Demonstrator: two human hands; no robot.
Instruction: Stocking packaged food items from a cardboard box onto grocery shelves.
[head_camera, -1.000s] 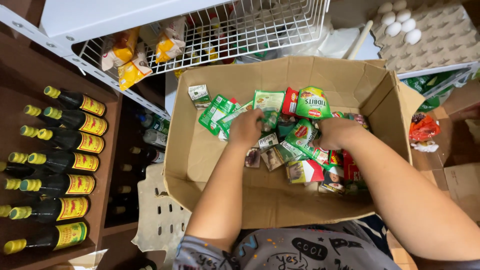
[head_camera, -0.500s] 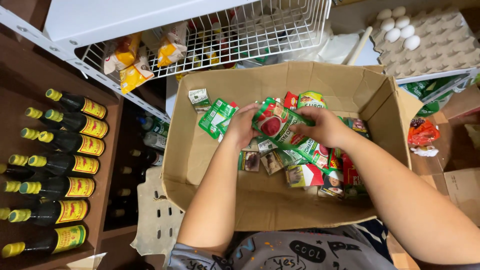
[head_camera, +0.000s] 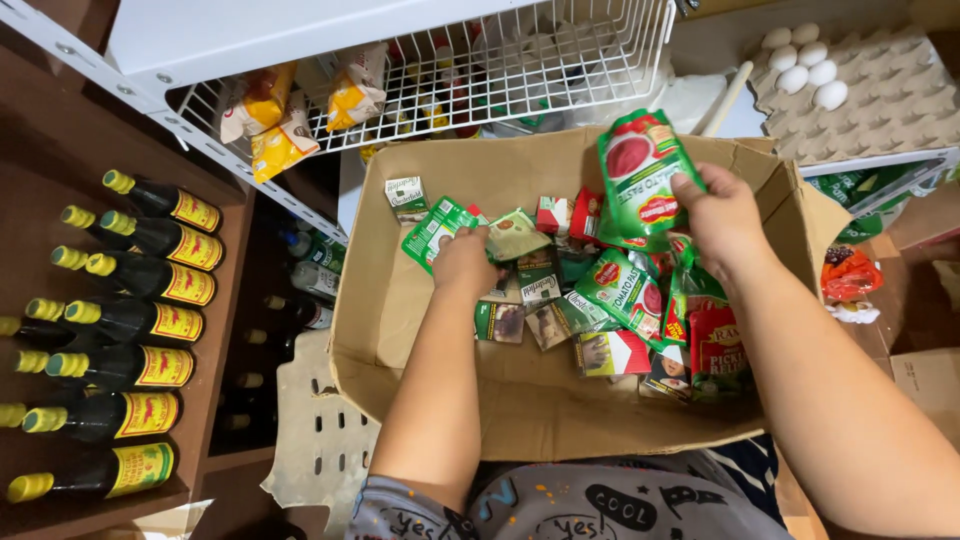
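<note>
A brown cardboard box (head_camera: 440, 400) sits in front of me, holding several small green and red sachets and packets (head_camera: 610, 300). My right hand (head_camera: 725, 215) holds up a green pouch with a red tomato picture (head_camera: 642, 170) above the box's far right part. My left hand (head_camera: 465, 262) is down inside the box, fingers closed on a small pale green sachet (head_camera: 515, 235), next to a green packet (head_camera: 432, 230).
Dark bottles with yellow caps (head_camera: 130, 320) lie in rows on a brown shelf at the left. A white wire basket (head_camera: 480, 70) with yellow bags (head_camera: 270, 120) hangs above the box. An egg tray (head_camera: 870, 90) with several white eggs (head_camera: 805, 70) stands at the upper right.
My right hand has lifted the green tomato pouch up and to the right, out of the pile. My left hand has shifted left and stayed low among the sachets.
</note>
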